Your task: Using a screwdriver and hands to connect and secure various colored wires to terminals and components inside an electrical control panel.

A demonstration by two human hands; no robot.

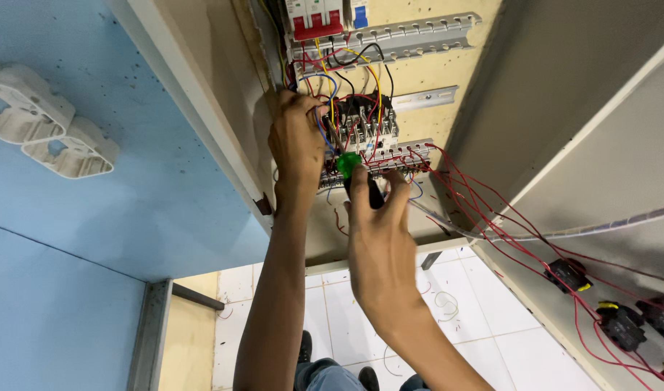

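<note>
The person works inside an open electrical cabinet [462, 72] with a cream back panel; the right hand [379, 232] is closed around the black grip of a screwdriver [354, 170] with a green part at its front, thumb on one side and fingers [398, 190] on the other. The screwdriver sits near the middle of the back panel, just below the block of black and white switchgear [361, 119]; its long axis runs from the palm up and slightly left, with the green end pointing into the lower terminal strip [390, 156]; the tip itself is hidden among the wires.

The left hand [297, 137] rests against the left edge of the switchgear, its fingers curled into a bundle of red, blue and yellow wires [330, 101]; whether they pinch a single wire cannot be told. More red wires [484, 210] fan from the terminal strip toward the lower right, crossing a pale cable [564, 233], and reach black parts [567, 274] on the open door at the right edge. Above, a red and white breaker [314, 18] sits on a slotted metal rail [412, 36] at the top edge of the panel. On the blue wall to the left hang two white boxes [46, 127]; below lie a white tiled floor [491, 326] and the person's dark shoes [304, 346].
</note>
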